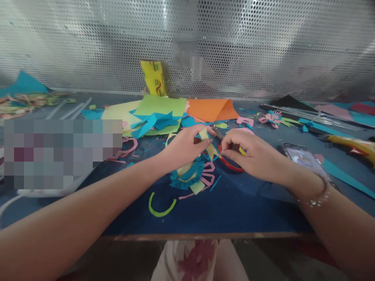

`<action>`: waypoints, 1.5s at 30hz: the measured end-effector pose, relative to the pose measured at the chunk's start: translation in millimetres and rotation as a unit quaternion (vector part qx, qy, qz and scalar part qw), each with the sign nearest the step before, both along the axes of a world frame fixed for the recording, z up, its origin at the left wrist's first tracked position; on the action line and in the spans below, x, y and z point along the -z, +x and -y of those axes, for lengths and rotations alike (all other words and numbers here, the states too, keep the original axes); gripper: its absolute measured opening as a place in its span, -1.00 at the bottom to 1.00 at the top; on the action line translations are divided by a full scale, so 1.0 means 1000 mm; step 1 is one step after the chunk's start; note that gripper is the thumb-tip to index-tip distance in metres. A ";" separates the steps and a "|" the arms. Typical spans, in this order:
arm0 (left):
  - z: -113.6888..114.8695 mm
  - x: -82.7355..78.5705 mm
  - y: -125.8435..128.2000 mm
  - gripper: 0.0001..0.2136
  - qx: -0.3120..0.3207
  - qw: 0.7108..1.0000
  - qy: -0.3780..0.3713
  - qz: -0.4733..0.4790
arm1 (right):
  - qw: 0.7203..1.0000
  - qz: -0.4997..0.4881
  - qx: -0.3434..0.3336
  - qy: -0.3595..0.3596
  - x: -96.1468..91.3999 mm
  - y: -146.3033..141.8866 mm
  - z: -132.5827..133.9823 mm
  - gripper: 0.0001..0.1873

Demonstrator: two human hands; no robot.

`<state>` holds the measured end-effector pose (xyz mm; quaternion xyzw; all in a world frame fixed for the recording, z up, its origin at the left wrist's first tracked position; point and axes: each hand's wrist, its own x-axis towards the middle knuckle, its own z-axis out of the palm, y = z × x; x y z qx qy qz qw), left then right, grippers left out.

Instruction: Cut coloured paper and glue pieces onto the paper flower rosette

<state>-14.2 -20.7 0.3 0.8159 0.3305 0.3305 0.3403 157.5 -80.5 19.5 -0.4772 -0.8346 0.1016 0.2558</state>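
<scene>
My left hand (187, 146) is closed, pinching a pale yellow paper strip (211, 148) between thumb and fingers. Just right of it, my right hand (252, 154) has its fingers curled around red-handled scissors (231, 166). The blades point up and left, close to the strip, and the fingers partly cover the handles. Below my left hand lies a fringed blue paper piece (187, 177) with pale yellow paper on it. Beside that are pink paper cut-outs (208, 173) and a small pale green square (197, 188). A green paper arc (162, 212) lies nearer the table edge.
Green (161, 105) and orange sheets (209, 109) lie behind my hands, with a yellow packet (154, 78) against the perforated metal panel (117, 47). At right are a phone (304, 158), a yellow tool (351, 144) and a paper flower (274, 118). A blurred block (58, 156) covers the left.
</scene>
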 end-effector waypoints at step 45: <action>0.010 0.002 0.005 -0.82 -0.037 0.999 -0.013 0.003 | 0.998 0.055 0.007 -0.021 0.006 -0.007 0.002 -0.90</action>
